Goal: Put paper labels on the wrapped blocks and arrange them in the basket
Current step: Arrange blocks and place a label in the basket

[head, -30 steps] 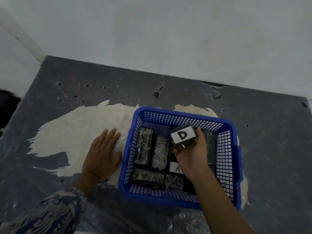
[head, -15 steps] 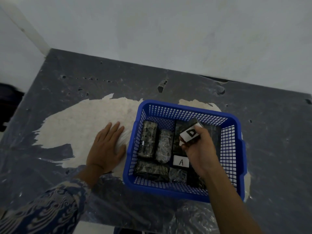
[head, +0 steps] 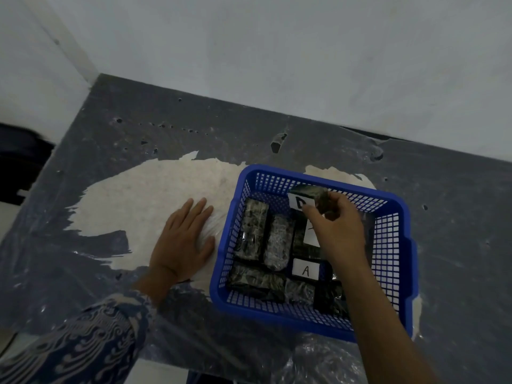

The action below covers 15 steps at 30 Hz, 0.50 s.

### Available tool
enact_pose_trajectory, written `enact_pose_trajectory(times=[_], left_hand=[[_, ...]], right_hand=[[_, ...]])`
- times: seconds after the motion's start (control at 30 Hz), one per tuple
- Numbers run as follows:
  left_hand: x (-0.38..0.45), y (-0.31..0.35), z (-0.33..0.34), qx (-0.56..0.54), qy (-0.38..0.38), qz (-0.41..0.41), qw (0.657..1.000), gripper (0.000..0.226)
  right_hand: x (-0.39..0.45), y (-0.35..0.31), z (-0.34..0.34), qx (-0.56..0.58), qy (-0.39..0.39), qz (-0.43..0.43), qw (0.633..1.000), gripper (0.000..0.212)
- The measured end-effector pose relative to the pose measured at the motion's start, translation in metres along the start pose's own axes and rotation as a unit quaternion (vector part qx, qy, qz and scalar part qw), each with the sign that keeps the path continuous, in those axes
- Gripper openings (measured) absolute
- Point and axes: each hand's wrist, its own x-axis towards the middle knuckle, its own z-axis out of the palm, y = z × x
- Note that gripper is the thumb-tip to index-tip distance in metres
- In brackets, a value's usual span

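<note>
A blue plastic basket (head: 393,261) sits on the table and holds several dark blocks wrapped in clear film. One block carries a white label with the letter A (head: 305,270). My right hand (head: 336,231) reaches into the basket's far side and grips a wrapped block with a white D label (head: 304,198), tilted near the back wall of the basket. Another white label (head: 311,236) shows partly under that hand. My left hand (head: 182,239) lies flat on the table, fingers spread, just left of the basket.
The table (head: 138,139) is dark grey with a large worn white patch and small holes. A white wall rises right behind it. Crinkled clear plastic film (head: 304,367) lies at the table's near edge. The table's left edge drops off beside a dark gap.
My right hand has carried the D block down and toward the basket's far side, tilting it. The left hand has stayed flat on the table.
</note>
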Motion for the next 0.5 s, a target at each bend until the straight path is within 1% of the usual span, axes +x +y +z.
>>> enact_pose_trajectory(times=[0.07, 0.13, 0.2, 0.33, 0.37, 0.47, 0.5], left_hand=[[0.000, 0.000, 0.001, -0.001, 0.001, 0.000, 1.000, 0.067], [0.000, -0.001, 0.001, -0.001, 0.000, -0.001, 1.000, 0.068], [0.000, -0.001, 0.001, -0.001, -0.001, -0.002, 1.000, 0.068], [0.000, -0.001, 0.001, -0.002, -0.004, -0.004, 1.000, 0.068], [0.000, -0.001, 0.000, -0.002, -0.004, -0.004, 1.000, 0.068], [0.001, 0.000, 0.000, -0.003, -0.009, -0.007, 1.000, 0.069], [0.001, 0.000, 0.000, -0.003, -0.011, -0.007, 1.000, 0.069]], right_hand=[[0.002, -0.001, 0.007, 0.047, 0.003, 0.043, 0.998, 0.040], [0.005, 0.000, 0.014, 0.079, 0.010, 0.076, 0.994, 0.033], [0.006, 0.004, 0.018, 0.077, 0.010, 0.087, 0.993, 0.031], [0.006, 0.010, 0.018, 0.064, -0.013, 0.099, 0.993, 0.031], [0.006, 0.011, 0.017, 0.061, -0.019, 0.102, 0.993, 0.034], [0.007, 0.011, 0.018, 0.044, -0.029, 0.106, 0.993, 0.053], [0.007, 0.010, 0.019, 0.044, -0.027, 0.105, 0.993, 0.055]])
